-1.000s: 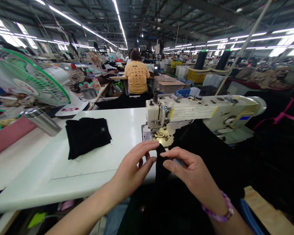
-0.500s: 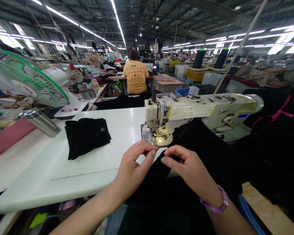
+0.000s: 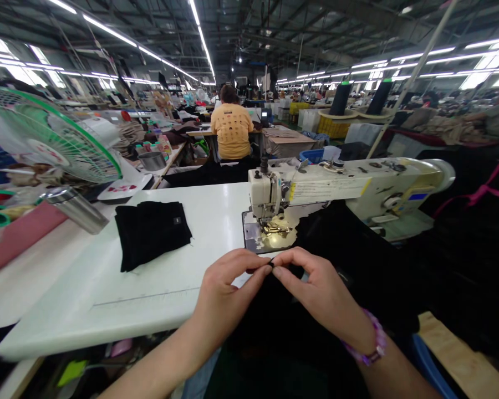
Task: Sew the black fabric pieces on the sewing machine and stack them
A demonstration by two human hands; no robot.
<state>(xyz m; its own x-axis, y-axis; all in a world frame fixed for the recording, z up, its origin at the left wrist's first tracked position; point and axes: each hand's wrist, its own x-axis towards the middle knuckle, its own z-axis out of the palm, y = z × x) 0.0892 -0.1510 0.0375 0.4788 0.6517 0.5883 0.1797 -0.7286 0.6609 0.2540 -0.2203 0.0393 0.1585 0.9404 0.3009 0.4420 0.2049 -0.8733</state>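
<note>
My left hand (image 3: pixel 228 285) and my right hand (image 3: pixel 311 285) meet fingertip to fingertip just in front of the sewing machine (image 3: pixel 307 185). Both pinch a small edge of black fabric (image 3: pixel 283 338) between thumb and forefinger. The fabric hangs down over the front and also spreads to the right beneath the machine arm. A purple beaded bracelet (image 3: pixel 372 338) circles my right wrist. On the white table (image 3: pixel 216 210) to the left lies a folded black cloth piece (image 3: pixel 152 235) with a small label.
A steel flask (image 3: pixel 77 209) lies at the left, near a green-rimmed fan (image 3: pixel 58 136). Thread cones (image 3: pixel 341 100) stand behind the machine. A person in a yellow shirt (image 3: pixel 232 130) sits ahead. A wooden board (image 3: pixel 461 354) is at lower right.
My hands have come together, and my left fingertips now pinch the black fabric edge beside my right ones. The whole view has shifted slightly.
</note>
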